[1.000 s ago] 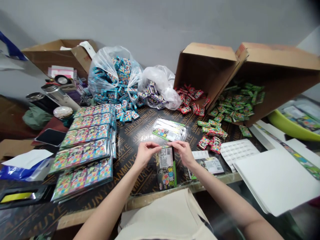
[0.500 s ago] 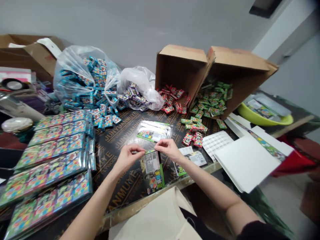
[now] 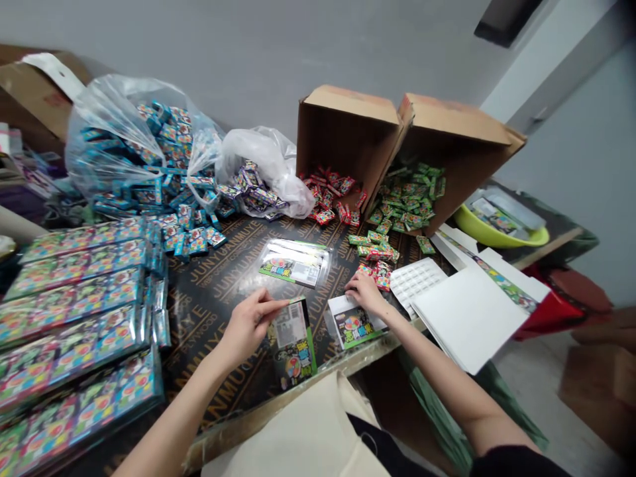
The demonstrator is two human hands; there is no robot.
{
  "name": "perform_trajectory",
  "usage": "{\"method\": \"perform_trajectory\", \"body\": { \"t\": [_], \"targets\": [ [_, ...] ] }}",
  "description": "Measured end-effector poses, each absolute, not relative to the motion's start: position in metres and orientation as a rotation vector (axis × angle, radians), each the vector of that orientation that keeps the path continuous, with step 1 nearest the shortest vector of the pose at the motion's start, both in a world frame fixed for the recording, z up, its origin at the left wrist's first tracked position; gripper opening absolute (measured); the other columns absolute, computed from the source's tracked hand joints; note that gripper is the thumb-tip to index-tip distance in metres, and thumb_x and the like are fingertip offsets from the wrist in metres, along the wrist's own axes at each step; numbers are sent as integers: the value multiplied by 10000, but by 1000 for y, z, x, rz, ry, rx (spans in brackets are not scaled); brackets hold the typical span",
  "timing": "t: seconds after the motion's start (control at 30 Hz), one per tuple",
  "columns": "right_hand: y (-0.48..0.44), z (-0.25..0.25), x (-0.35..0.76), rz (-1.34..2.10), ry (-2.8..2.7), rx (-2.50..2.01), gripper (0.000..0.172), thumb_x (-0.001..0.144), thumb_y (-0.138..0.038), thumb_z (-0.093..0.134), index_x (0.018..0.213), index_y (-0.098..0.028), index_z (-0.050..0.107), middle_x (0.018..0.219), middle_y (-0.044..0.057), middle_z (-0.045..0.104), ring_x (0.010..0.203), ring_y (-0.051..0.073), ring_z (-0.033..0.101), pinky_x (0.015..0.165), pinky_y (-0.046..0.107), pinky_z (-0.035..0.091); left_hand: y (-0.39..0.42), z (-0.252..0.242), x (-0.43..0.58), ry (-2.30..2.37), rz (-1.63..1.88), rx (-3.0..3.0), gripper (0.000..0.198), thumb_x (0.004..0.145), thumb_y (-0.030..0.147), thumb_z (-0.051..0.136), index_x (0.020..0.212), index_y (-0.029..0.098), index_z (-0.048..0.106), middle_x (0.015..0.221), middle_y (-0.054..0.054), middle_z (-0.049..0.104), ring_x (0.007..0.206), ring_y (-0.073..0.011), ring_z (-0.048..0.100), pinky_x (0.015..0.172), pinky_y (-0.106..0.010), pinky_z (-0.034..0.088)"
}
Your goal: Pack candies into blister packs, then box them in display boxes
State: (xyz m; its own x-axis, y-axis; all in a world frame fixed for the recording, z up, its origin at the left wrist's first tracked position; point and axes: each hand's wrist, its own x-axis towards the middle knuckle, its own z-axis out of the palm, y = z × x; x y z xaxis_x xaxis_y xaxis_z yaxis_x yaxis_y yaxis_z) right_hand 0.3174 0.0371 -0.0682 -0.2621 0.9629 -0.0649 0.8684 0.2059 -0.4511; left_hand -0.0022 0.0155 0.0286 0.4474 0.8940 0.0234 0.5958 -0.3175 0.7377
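My left hand (image 3: 250, 322) pinches the top left corner of a green-edged printed packet (image 3: 292, 343) and holds it upright over the dark table (image 3: 213, 298). My right hand (image 3: 365, 290) has let go of that packet and lies with its fingers bent on a small heap of red and green sweets (image 3: 377, 273), just above a flat card packet (image 3: 355, 324) near the table's front edge. Another clear packet (image 3: 293, 262) lies flat beyond both hands.
Rows of filled packets (image 3: 79, 311) cover the left side. Bags of blue sweets (image 3: 144, 165) and purple sweets (image 3: 258, 185) stand at the back beside two tipped cardboard boxes (image 3: 397, 146) spilling red and green sweets. White sheets (image 3: 467, 315) and a green bowl (image 3: 497, 232) lie right.
My right hand left the packet's top edge and moved right to the sweets by the flat card packet. The left hand keeps the packet. My view turned further right.
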Motion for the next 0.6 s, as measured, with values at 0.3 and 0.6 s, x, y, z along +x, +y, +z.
{"method": "perform_trajectory", "body": {
  "t": [0.3, 0.6],
  "targets": [
    [17, -76, 305, 635, -2296, -1726, 132, 772, -91, 494, 690, -160, 571, 764, 63, 554, 816, 196, 475, 752, 322, 356, 8, 26, 0, 1322, 609, 1988, 289, 848, 178, 394, 992, 194, 644, 741, -25, 478, 698, -139, 501, 647, -247, 399],
    [57, -34, 304, 999, -2240, -1591, 75, 797, -185, 448, 731, -181, 483, 662, -2, 560, 606, 130, 505, 587, 232, 355, 2, 25, 4, 1393, 679, 1994, 159, 834, 168, 442, 820, 169, 601, 744, -31, 534, 738, -152, 528, 666, -247, 393]
  ]
}}
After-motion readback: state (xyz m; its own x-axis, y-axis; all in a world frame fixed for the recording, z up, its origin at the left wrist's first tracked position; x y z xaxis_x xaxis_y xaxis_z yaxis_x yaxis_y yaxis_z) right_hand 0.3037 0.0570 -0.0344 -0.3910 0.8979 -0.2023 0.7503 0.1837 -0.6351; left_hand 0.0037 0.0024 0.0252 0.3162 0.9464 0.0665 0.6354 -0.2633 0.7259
